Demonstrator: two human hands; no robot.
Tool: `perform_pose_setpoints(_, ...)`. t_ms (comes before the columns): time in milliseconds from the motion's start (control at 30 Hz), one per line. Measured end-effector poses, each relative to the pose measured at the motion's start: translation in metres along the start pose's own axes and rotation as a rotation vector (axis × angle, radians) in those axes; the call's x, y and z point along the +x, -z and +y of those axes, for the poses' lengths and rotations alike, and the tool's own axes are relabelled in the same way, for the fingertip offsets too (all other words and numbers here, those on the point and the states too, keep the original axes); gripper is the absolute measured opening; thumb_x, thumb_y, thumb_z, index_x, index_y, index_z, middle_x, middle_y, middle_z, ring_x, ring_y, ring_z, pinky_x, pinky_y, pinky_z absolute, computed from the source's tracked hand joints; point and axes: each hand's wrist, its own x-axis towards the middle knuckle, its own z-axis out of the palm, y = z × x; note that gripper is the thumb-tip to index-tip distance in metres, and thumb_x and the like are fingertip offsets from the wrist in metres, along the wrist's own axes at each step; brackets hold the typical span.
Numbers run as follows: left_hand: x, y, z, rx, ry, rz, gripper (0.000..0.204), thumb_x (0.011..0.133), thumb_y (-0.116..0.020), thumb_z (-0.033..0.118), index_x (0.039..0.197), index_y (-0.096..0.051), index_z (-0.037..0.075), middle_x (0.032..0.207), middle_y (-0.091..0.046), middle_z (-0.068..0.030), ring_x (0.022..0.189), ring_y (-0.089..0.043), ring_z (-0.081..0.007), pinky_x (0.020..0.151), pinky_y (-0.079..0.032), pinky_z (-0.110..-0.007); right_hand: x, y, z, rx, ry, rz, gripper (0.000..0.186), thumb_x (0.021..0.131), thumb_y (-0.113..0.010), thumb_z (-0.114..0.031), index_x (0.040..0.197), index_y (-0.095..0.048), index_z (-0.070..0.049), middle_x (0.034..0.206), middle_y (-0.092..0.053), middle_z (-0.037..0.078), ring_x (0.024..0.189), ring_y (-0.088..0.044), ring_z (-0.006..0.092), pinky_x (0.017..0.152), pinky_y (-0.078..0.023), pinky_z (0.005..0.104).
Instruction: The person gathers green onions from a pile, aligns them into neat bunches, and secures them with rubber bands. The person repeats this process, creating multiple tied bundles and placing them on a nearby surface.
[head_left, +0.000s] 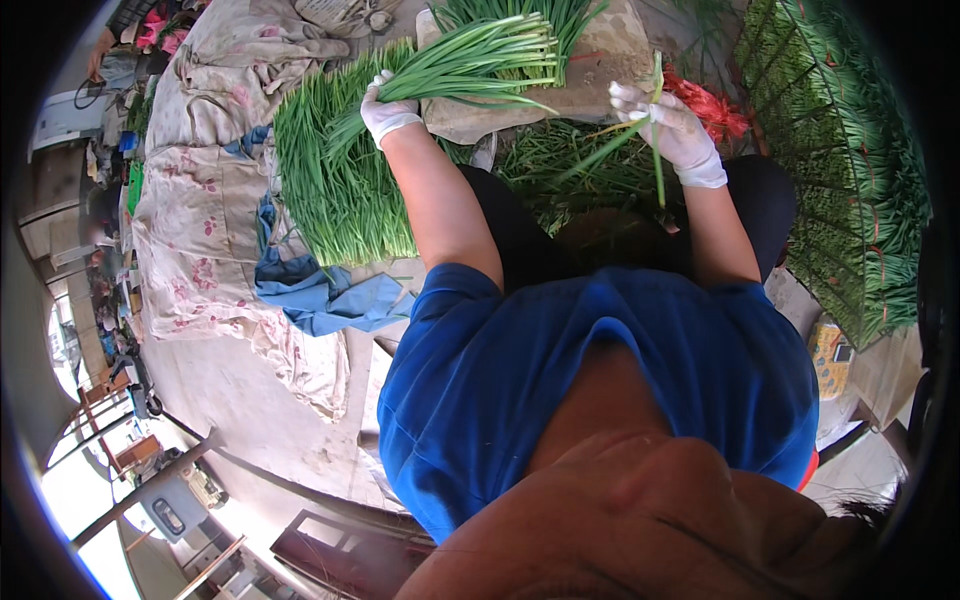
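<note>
My left hand (390,110), in a white glove, is closed around a bunch of long green chives (485,62), whose cut ends point right. Beneath that hand lies a wide heap of chives (335,175). My right hand (682,135), also gloved, pinches a few loose chive stalks (658,170) that hang down past the palm. Between my hands is a pale board (455,122), with another chive bunch (575,28) at its far side. Scattered trimmings (560,160) lie in front of my knees.
Red plastic strips (712,108) sit just beyond my right hand. Bound chive bundles (890,200) fill a dark mesh crate (800,160) at the right. On the left are a flowered cloth (190,220) and a blue cloth (335,298).
</note>
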Motion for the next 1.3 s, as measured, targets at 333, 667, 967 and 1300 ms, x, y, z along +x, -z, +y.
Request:
perform_pose_setpoints(333,0.018,0.008,-0.010,0.035,-0.006,0.031,0.017,0.084,-0.036,0.009,0.072,-0.048,0.008,0.069,-0.055,-0.0044,0.071,-0.057,-0.0231,0.080,-0.049,-0.049,0.040,-0.060,0.010,-0.439,-0.009,0.333,0.021,0.090,-0.058,-0.020,0.104,-0.067,-0.007,0.088,-0.066,-0.003,0.071,-0.051,0.0019,0.064,-0.040,0.0158)
perform_pose_setpoints(667,-0.002,0.001,-0.021,0.075,-0.002,0.000,0.018,0.086,-0.038,0.011,0.071,-0.048,0.009,0.069,-0.056,-0.0033,0.074,-0.059,-0.0223,0.079,-0.051,-0.049,0.101,-0.067,0.056,-0.072,0.006,0.248,0.024,0.084,-0.064,-0.020,0.097,-0.064,0.001,0.079,-0.063,0.003,0.060,-0.047,0.0051,0.055,-0.039,0.0223)
perform_pose_setpoints(967,-0.008,-0.002,-0.007,0.129,-0.025,-0.193,0.020,0.086,-0.037,0.014,0.072,-0.050,0.007,0.072,-0.057,-0.0053,0.076,-0.059,-0.0228,0.083,-0.048,-0.050,0.000,-0.026,-0.002,-0.778,-0.505,-0.289,0.030,0.084,-0.066,-0.031,0.088,-0.067,-0.002,0.082,-0.065,0.007,0.074,-0.059,0.0140,0.070,-0.045,0.0236)
perform_pose_setpoints(1300,-0.030,-0.018,-0.039,0.215,0.015,-0.258,0.014,0.083,-0.045,0.012,0.073,-0.053,0.007,0.079,-0.060,-0.0063,0.080,-0.060,-0.0231,0.083,-0.048,-0.046,0.067,-0.060,0.009,-1.199,0.372,0.273,0.024,0.078,-0.069,-0.017,0.101,-0.067,-0.011,0.133,-0.048,0.001,0.125,-0.039,0.0220,0.107,-0.029,0.0355)
